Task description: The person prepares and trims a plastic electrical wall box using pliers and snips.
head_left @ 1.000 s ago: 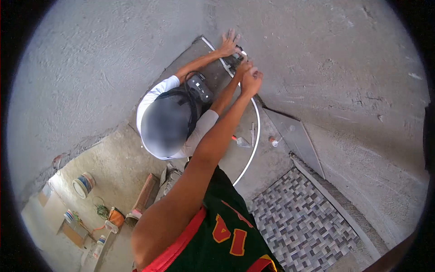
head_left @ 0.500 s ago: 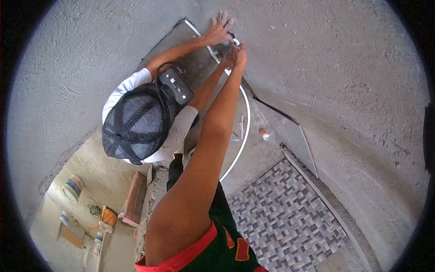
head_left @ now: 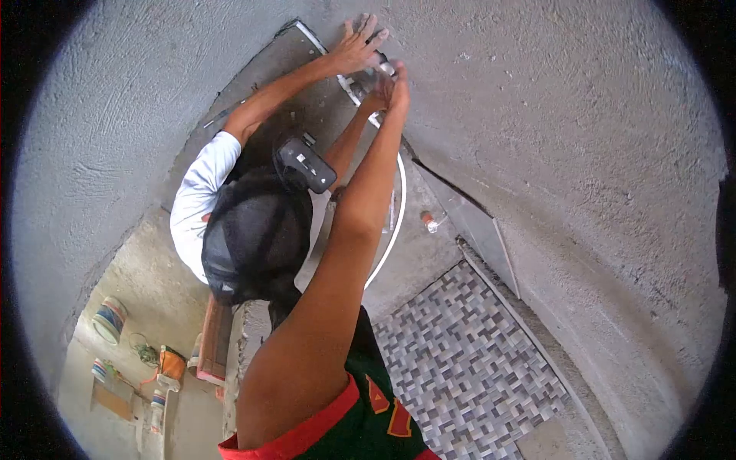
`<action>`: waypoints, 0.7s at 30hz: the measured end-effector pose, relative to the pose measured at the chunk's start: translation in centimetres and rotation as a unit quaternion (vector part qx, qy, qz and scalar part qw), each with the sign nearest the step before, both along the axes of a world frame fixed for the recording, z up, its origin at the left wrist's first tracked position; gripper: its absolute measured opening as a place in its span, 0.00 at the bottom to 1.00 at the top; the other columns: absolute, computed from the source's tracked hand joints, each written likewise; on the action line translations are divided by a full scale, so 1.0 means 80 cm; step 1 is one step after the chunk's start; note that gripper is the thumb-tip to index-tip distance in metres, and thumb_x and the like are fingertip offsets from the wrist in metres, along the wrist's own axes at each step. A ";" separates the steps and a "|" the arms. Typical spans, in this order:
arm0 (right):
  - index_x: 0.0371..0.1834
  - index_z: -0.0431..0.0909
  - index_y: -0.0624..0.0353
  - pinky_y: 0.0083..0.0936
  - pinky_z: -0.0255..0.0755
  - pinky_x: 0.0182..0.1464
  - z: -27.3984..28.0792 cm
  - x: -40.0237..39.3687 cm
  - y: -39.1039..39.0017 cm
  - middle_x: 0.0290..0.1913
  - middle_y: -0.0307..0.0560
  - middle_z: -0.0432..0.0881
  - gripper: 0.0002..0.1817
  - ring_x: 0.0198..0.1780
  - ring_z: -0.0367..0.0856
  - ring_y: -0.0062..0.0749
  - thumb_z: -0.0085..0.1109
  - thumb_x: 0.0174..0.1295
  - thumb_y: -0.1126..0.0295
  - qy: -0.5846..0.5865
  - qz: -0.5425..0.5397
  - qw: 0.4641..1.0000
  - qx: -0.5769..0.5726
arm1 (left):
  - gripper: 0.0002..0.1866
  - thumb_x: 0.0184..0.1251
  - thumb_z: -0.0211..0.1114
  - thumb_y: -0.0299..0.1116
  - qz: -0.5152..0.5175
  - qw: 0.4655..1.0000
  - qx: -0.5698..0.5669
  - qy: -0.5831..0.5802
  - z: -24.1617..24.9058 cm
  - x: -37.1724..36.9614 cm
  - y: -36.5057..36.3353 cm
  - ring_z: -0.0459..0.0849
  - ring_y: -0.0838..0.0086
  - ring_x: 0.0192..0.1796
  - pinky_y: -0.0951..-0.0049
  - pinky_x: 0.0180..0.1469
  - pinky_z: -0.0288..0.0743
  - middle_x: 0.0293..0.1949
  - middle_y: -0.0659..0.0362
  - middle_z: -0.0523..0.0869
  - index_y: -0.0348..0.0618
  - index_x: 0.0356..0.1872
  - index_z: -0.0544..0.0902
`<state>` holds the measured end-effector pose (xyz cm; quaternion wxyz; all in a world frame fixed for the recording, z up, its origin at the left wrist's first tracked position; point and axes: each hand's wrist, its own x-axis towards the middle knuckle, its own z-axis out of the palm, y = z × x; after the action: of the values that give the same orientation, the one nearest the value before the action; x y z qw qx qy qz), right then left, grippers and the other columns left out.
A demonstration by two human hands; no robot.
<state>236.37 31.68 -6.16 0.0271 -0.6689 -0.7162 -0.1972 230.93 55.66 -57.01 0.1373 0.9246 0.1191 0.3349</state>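
White fitting: it is at the wall, near the upper end of the slab corner, and partly covered by hands.
Left hand: it is at the fitting, fingers reaching upward; I cannot tell whether they grasp it or only touch it.
Right hand: it is outside the view, so its fingers cannot be told.
Co-worker's hands: one has spread fingers against the wall; the other is just beside the left hand, its grip hidden.
Handling: the fitting looks light, stiff and smooth, probably a little slippery with dust; its white body seems the better place to hold.
Curved white pipe: it bends over the floor and is probably light and springy, so it may push back; holding near the fitting should steady it.
Edges: the rim of the leaning grey panel stands below the hands, near the tiled floor.
Room: the wall spreads widely on the right; on the left, the co-worker's black cap limits the elbow.
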 end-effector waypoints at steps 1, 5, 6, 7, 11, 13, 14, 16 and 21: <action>0.62 0.69 0.68 0.57 0.61 0.61 -0.020 -0.008 0.012 0.62 0.67 0.68 0.34 0.61 0.68 0.61 0.44 0.73 0.43 0.011 0.007 1.000 -0.009 | 0.52 0.62 0.71 0.54 0.000 1.000 -0.003 -0.006 0.012 -0.002 -0.004 0.46 0.27 0.77 0.14 0.63 0.42 0.77 0.29 0.44 0.52 0.81 0.49; 0.62 0.69 0.68 0.57 0.61 0.61 -0.073 -0.028 0.054 0.62 0.67 0.68 0.34 0.61 0.68 0.60 0.44 0.73 0.44 0.039 0.027 0.998 -0.035 | 0.53 0.61 0.71 0.55 -0.007 0.999 0.001 -0.033 0.019 -0.003 -0.008 0.48 0.26 0.77 0.15 0.63 0.44 0.77 0.29 0.46 0.51 0.81 0.50; 0.62 0.69 0.68 0.57 0.61 0.61 -0.081 -0.032 0.063 0.62 0.67 0.68 0.34 0.61 0.68 0.60 0.44 0.73 0.44 0.044 0.030 0.998 -0.036 | 0.53 0.61 0.71 0.55 -0.011 0.999 0.004 -0.041 0.020 -0.004 -0.008 0.49 0.26 0.77 0.15 0.64 0.44 0.77 0.29 0.46 0.51 0.81 0.50; 0.62 0.69 0.68 0.57 0.61 0.61 -0.089 -0.036 0.071 0.62 0.67 0.68 0.33 0.61 0.68 0.60 0.44 0.73 0.44 0.050 0.033 0.997 -0.039 | 0.54 0.60 0.71 0.56 -0.015 0.999 0.008 -0.048 0.021 -0.007 -0.008 0.49 0.26 0.76 0.15 0.64 0.44 0.77 0.29 0.47 0.51 0.81 0.50; 0.62 0.69 0.67 0.57 0.61 0.62 -0.108 -0.046 0.089 0.62 0.67 0.68 0.33 0.62 0.68 0.60 0.45 0.73 0.44 0.056 0.040 0.997 -0.044 | 0.55 0.58 0.72 0.58 0.008 0.999 0.038 -0.020 0.020 -0.013 0.002 0.51 0.27 0.76 0.18 0.65 0.47 0.76 0.30 0.50 0.48 0.81 0.52; 0.62 0.69 0.67 0.56 0.61 0.62 -0.112 -0.048 0.090 0.62 0.66 0.68 0.33 0.62 0.68 0.60 0.45 0.73 0.44 0.059 0.045 0.996 -0.044 | 0.56 0.57 0.73 0.61 0.042 0.997 0.055 0.043 0.022 -0.010 -0.002 0.52 0.29 0.76 0.23 0.68 0.50 0.75 0.30 0.53 0.44 0.79 0.55; 0.62 0.69 0.67 0.56 0.61 0.62 -0.112 -0.049 0.086 0.62 0.66 0.69 0.33 0.62 0.68 0.60 0.45 0.73 0.44 0.059 0.047 0.996 -0.043 | 0.56 0.55 0.74 0.61 0.085 0.995 0.006 0.043 0.032 -0.007 -0.011 0.55 0.32 0.74 0.27 0.66 0.53 0.74 0.31 0.56 0.42 0.78 0.56; 0.62 0.69 0.67 0.56 0.61 0.62 -0.110 -0.053 0.075 0.62 0.66 0.69 0.33 0.62 0.68 0.60 0.45 0.73 0.44 0.060 0.047 0.996 -0.041 | 0.56 0.53 0.76 0.63 0.178 0.961 -0.209 0.031 0.066 0.006 -0.065 0.62 0.38 0.70 0.36 0.64 0.60 0.71 0.33 0.61 0.38 0.75 0.60; 0.62 0.69 0.67 0.56 0.61 0.62 -0.101 -0.042 0.050 0.63 0.66 0.69 0.33 0.62 0.68 0.59 0.46 0.73 0.45 0.058 0.039 0.996 -0.057 | 0.57 0.46 0.79 0.65 0.250 0.665 -0.704 0.016 0.101 0.059 -0.165 0.80 0.53 0.60 0.59 0.58 0.77 0.64 0.37 0.74 0.30 0.68 0.69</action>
<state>232.97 35.70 -14.23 0.0382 -0.6509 -0.7493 -0.1158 235.68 42.45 -48.96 0.6565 0.4934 0.5482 0.1580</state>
